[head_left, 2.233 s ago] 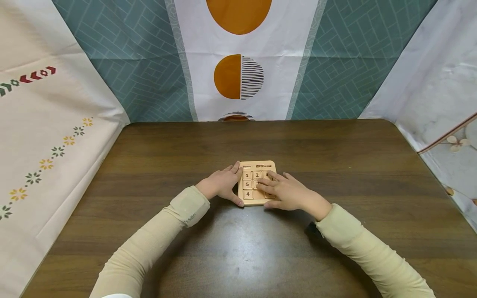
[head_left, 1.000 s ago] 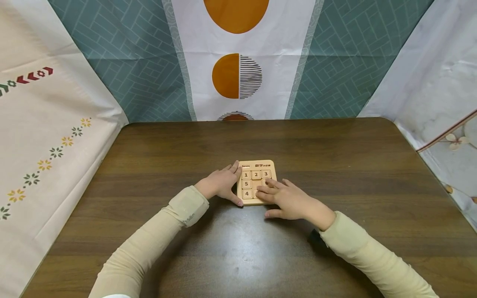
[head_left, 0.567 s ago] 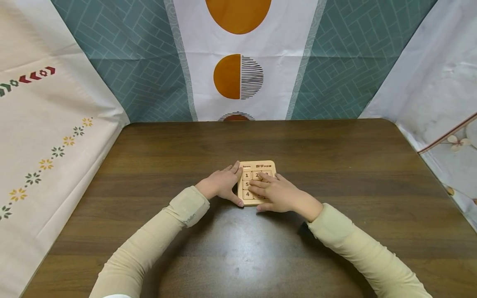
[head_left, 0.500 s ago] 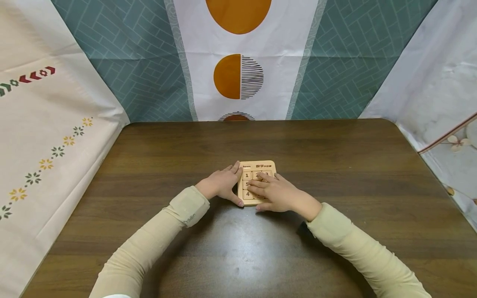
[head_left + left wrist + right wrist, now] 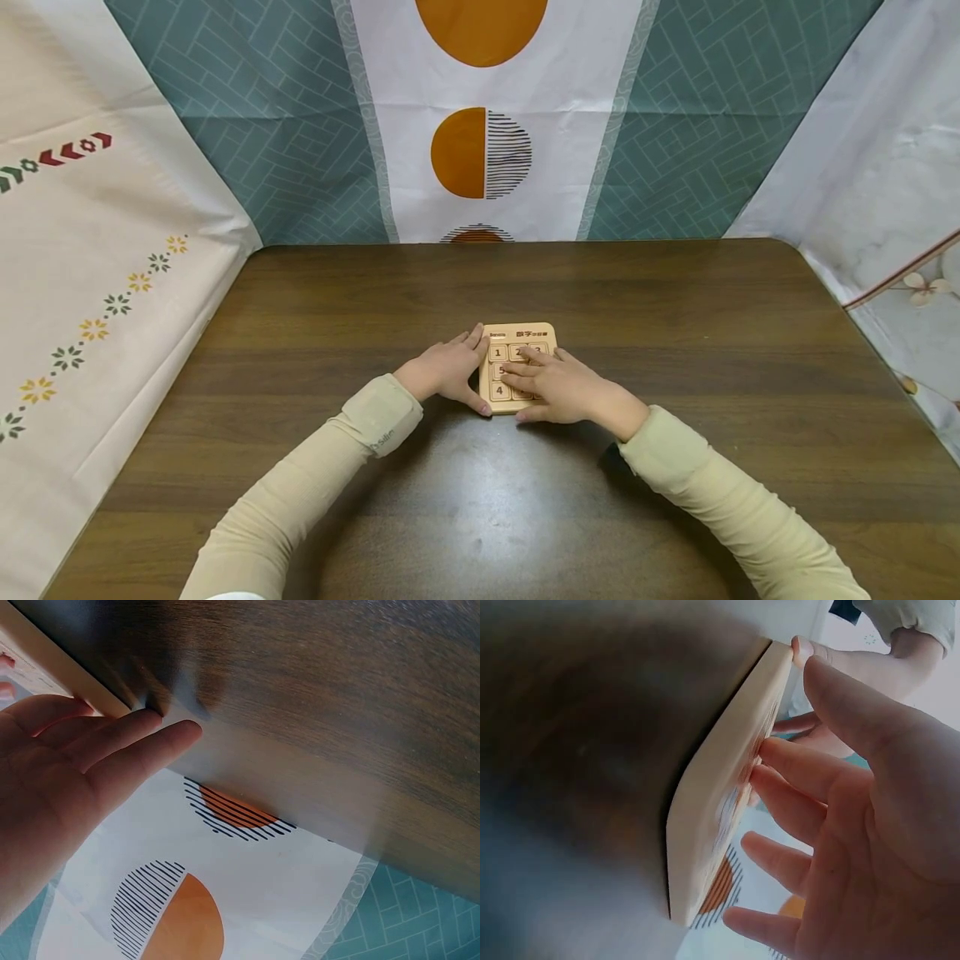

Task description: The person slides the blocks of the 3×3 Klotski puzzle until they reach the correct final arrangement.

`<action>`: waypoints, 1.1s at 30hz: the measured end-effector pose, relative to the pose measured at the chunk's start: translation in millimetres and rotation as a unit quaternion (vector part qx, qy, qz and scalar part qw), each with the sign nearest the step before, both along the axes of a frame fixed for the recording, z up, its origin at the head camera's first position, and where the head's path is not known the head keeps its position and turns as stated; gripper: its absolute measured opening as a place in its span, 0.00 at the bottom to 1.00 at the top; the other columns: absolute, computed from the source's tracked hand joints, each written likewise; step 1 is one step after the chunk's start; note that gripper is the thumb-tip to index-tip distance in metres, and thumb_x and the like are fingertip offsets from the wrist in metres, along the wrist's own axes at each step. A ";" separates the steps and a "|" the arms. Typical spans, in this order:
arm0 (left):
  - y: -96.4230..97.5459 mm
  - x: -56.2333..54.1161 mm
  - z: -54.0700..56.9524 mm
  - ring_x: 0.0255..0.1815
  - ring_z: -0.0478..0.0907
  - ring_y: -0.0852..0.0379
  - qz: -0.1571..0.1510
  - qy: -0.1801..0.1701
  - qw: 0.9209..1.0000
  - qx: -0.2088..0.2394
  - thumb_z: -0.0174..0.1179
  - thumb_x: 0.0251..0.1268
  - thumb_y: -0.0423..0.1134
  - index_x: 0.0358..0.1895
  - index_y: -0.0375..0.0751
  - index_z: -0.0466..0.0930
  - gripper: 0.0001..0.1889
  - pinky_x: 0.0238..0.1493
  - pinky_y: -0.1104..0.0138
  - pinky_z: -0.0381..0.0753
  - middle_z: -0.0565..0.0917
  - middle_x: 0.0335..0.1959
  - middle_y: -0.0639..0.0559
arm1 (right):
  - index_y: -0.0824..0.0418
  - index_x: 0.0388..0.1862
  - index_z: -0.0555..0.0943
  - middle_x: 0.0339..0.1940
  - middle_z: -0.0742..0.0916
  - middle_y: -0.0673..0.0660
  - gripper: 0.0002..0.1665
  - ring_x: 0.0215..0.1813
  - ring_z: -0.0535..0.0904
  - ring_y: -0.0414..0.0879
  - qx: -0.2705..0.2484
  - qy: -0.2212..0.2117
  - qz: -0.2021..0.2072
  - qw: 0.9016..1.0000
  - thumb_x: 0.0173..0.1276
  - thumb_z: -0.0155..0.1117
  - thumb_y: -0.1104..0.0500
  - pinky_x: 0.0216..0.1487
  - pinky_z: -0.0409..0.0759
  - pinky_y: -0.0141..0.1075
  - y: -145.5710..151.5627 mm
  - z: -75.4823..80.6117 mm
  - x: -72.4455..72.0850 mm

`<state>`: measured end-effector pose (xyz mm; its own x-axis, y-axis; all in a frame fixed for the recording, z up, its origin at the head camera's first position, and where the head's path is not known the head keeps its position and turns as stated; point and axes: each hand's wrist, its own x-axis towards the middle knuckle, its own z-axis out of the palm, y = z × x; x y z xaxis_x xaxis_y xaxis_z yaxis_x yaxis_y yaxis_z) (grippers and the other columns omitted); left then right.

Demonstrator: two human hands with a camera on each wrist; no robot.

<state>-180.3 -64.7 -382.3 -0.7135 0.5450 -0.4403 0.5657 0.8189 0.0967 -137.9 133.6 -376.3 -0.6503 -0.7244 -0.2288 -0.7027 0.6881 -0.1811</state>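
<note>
A pale wooden number slide puzzle [image 5: 513,328] lies flat on the dark wooden table. My left hand [image 5: 448,369] rests along its left edge, thumb at the near left corner. In the left wrist view those fingers [image 5: 124,742] stretch out beside the board's side. My right hand [image 5: 573,390] lies over the right part, fingers spread and fairly straight. Two of its fingertips touch the face, as the right wrist view shows. One is by the 5 tile [image 5: 499,370], which sits slightly right of the 1 [image 5: 497,352] and 4 [image 5: 499,390] tiles. Other tiles are covered.
The brown tabletop [image 5: 337,308] extends around the puzzle. Patterned cloth [image 5: 300,125] hangs behind its back edge, with pale cloth [image 5: 97,250] on the left and marbled cloth [image 5: 892,167] on the right. A dark strap part [image 5: 617,467] shows under the right wrist.
Earlier, the centre tile slid down, leaving a bare centre space. My right hand then moved leftward over the tiles, and the 5 tile has shifted slightly right. The left hand stays put.
</note>
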 end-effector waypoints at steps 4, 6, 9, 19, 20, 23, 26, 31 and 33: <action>0.1 -0.6 -0.3 0.69 0.48 0.40 0.001 0.002 1.000 0.000 0.61 0.38 0.71 0.71 0.32 0.43 0.63 0.59 0.48 0.61 0.39 0.71 0.36 | 0.55 0.68 0.65 0.68 0.66 0.51 0.37 0.71 0.52 0.56 0.001 -0.001 -0.004 1.000 0.63 0.56 0.40 0.60 0.54 0.61 6.6 1.1 -0.4; 0.1 -0.8 -0.7 0.69 0.48 0.40 0.002 0.003 1.000 0.000 0.61 0.38 0.71 0.71 0.32 0.43 0.63 0.59 0.48 0.61 0.39 0.71 0.36 | 0.54 0.67 0.65 0.69 0.66 0.51 0.37 0.71 0.52 0.56 -0.001 -0.006 -0.007 1.000 0.63 0.56 0.41 0.60 0.53 0.62 9.8 1.7 -0.5; 0.3 -0.8 -1.1 0.69 0.48 0.40 0.002 0.004 1.000 -0.003 0.61 0.38 0.71 0.71 0.32 0.43 0.63 0.60 0.48 0.61 0.38 0.71 0.36 | 0.55 0.68 0.65 0.69 0.66 0.52 0.37 0.71 0.52 0.56 -0.002 -0.011 -0.010 1.000 0.63 0.56 0.41 0.60 0.53 0.62 14.7 1.7 -0.2; 0.9 0.0 -0.4 0.69 0.48 0.41 0.003 0.005 1.000 -0.005 0.61 0.38 0.71 0.71 0.32 0.43 0.63 0.60 0.48 0.60 0.39 0.72 0.36 | 0.56 0.68 0.64 0.69 0.65 0.54 0.37 0.71 0.50 0.56 -0.009 -0.024 -0.012 1.000 0.64 0.56 0.42 0.60 0.52 0.63 24.8 1.9 1.9; 0.8 0.0 -0.4 0.69 0.48 0.41 0.003 0.006 1.000 -0.004 0.61 0.38 0.71 0.71 0.32 0.43 0.63 0.60 0.48 0.61 0.39 0.72 0.36 | 0.56 0.68 0.64 0.69 0.66 0.55 0.37 0.71 0.50 0.57 -0.013 -0.022 -0.010 1.000 0.64 0.56 0.43 0.60 0.52 0.63 24.4 2.4 2.7; 0.7 0.4 -0.1 0.69 0.48 0.41 0.003 0.006 1.000 -0.003 0.62 0.38 0.71 0.71 0.32 0.43 0.63 0.60 0.48 0.61 0.39 0.71 0.36 | 0.55 0.68 0.65 0.68 0.66 0.55 0.36 0.71 0.51 0.57 -0.020 -0.013 -0.005 1.000 0.63 0.57 0.42 0.60 0.52 0.63 21.3 3.1 5.6; 0.6 0.8 -0.1 0.69 0.48 0.40 0.003 0.006 1.000 0.000 0.62 0.38 0.70 0.71 0.32 0.43 0.63 0.59 0.48 0.61 0.39 0.71 0.36 | 0.54 0.67 0.65 0.68 0.67 0.54 0.36 0.70 0.52 0.57 -0.020 -0.003 0.006 1.000 0.63 0.56 0.41 0.60 0.54 0.62 16.5 1.8 10.0; 0.4 1.5 0.4 0.69 0.49 0.40 0.000 0.009 1.000 0.005 0.62 0.38 0.70 0.70 0.31 0.44 0.62 0.59 0.48 0.61 0.40 0.71 0.35 | 0.55 0.67 0.65 0.68 0.67 0.53 0.37 0.71 0.52 0.57 -0.014 0.004 0.024 1.000 0.62 0.57 0.41 0.60 0.54 0.62 7.4 -1.2 17.7; 0.2 1.8 0.8 0.69 0.50 0.39 0.000 0.009 1.000 0.006 0.62 0.38 0.70 0.70 0.31 0.44 0.62 0.59 0.48 0.61 0.40 0.71 0.35 | 0.56 0.67 0.66 0.68 0.68 0.54 0.37 0.70 0.52 0.57 -0.014 0.009 0.027 0.999 0.62 0.58 0.42 0.60 0.55 0.62 4.5 -1.7 19.5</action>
<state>-178.5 -64.5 -381.5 -0.7221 0.5496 -0.4202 0.5667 0.8183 0.0963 -118.4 138.1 -378.0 -0.6134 -0.7651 -0.1959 -0.7428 0.6432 -0.1861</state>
